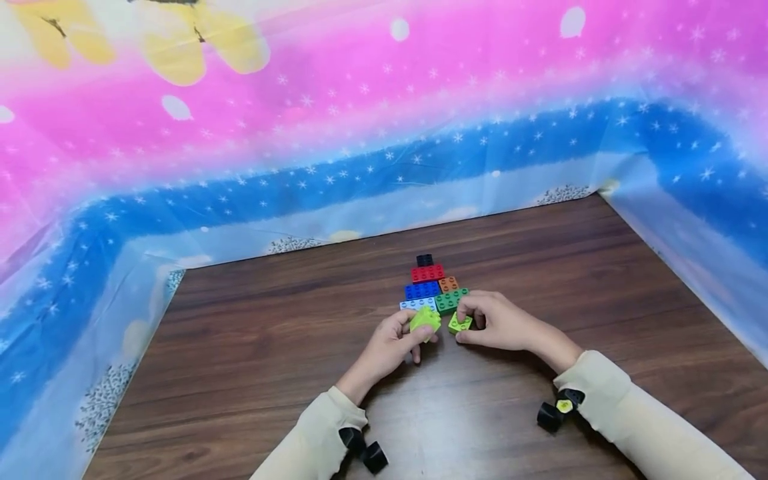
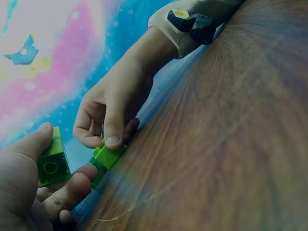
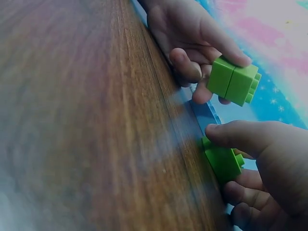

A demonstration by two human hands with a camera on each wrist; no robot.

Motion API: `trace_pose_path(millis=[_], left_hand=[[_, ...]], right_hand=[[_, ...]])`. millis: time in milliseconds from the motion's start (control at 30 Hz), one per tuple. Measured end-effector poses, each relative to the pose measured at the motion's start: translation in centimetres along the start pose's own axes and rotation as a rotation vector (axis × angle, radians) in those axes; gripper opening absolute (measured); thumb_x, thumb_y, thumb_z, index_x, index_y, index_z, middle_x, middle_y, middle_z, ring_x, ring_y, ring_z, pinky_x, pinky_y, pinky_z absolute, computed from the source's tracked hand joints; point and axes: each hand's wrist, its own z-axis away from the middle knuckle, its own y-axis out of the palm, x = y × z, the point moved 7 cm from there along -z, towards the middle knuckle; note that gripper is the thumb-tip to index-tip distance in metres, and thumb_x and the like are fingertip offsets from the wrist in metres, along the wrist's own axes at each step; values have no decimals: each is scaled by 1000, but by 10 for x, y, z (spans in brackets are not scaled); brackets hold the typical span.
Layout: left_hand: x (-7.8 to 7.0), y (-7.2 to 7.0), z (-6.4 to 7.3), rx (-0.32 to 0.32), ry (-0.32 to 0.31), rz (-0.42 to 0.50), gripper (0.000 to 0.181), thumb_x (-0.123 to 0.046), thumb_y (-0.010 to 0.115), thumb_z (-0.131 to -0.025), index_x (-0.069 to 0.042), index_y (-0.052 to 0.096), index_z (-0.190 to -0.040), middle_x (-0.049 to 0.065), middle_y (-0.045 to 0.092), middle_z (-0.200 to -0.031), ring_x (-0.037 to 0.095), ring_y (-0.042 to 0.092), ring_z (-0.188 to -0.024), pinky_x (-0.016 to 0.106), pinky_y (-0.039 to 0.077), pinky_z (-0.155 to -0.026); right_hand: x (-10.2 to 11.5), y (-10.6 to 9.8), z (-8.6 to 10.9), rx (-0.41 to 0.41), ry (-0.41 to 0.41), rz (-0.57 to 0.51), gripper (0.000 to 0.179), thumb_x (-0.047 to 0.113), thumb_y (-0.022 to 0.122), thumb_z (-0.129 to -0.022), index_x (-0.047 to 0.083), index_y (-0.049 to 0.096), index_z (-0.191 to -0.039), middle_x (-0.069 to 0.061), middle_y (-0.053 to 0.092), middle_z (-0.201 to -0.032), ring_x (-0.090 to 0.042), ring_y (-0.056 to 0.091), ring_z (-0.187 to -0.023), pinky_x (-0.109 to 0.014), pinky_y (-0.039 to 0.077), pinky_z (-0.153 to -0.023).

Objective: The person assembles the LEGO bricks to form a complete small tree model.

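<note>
Between thumb and fingers, my left hand (image 1: 390, 340) holds two joined lime-green building bricks (image 1: 425, 323) just above the table. The seam between them shows in the right wrist view, on the stacked bricks (image 3: 233, 81). A single lime-green brick (image 1: 459, 323) sits on the wood, pinched by my right hand (image 1: 501, 321). Right behind it is a dark green brick (image 1: 450, 302). To its left lies a light blue brick (image 1: 417, 304), partly hidden by my left hand. Farther back come a blue brick (image 1: 422, 290), an orange brick (image 1: 449, 284), a red brick (image 1: 427, 273) and a black brick (image 1: 424, 260).
The bricks form a flat, stepped shape on the dark wooden table (image 1: 270, 347). A patterned pink and blue cloth (image 1: 372, 167) stands around the table's back and sides. Each sleeve cuff carries a black wrist device (image 1: 363, 451).
</note>
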Motion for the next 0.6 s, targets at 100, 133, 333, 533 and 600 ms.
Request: trace_pose_path(millis=[100,133,333,533,600], left_hand=[[0,1,0,6,0,-2,27,-26,61,-110,-5,64,-126,15,78,-106,14,62,-62,24,45,-54],[1,2,0,7,-2,-1,27,-26,61,-110,-5,64,-126,15,77,-106,14,62,-62,24,46,-54],[2,2,0,9,-6,6,28,-26,61,-109,-3,63,-125,16,77,-106,16,62,-63,26,49,-56],[0,1,-1,-1,-9,19,26,-25,62,-109,-4,63,-124,14,77,-105,15,61,-62,26,51,-56],[-1,1,-3,-2,-3,18,25,-26,63,-109,-5,64,-123,12,77,-103,15,62,-61,25,49,-55]], right_hand=[[-1,1,1,10,2,3,27,18,88,-87,22,61,-92,5,55,-84,-10,50,-68,-29,45,-64],[-1,2,1,15,5,3,27,18,87,-88,22,61,-92,5,54,-83,-9,49,-67,-29,45,-64],[-4,4,-1,26,19,-13,27,17,87,-88,21,60,-91,4,52,-80,-9,47,-65,-29,43,-62],[-2,4,-6,59,12,-7,28,19,86,-88,21,58,-90,5,52,-80,-8,47,-64,-29,44,-61],[-1,1,-8,73,17,3,29,18,86,-87,21,57,-89,5,53,-80,-8,47,-63,-29,44,-61]])
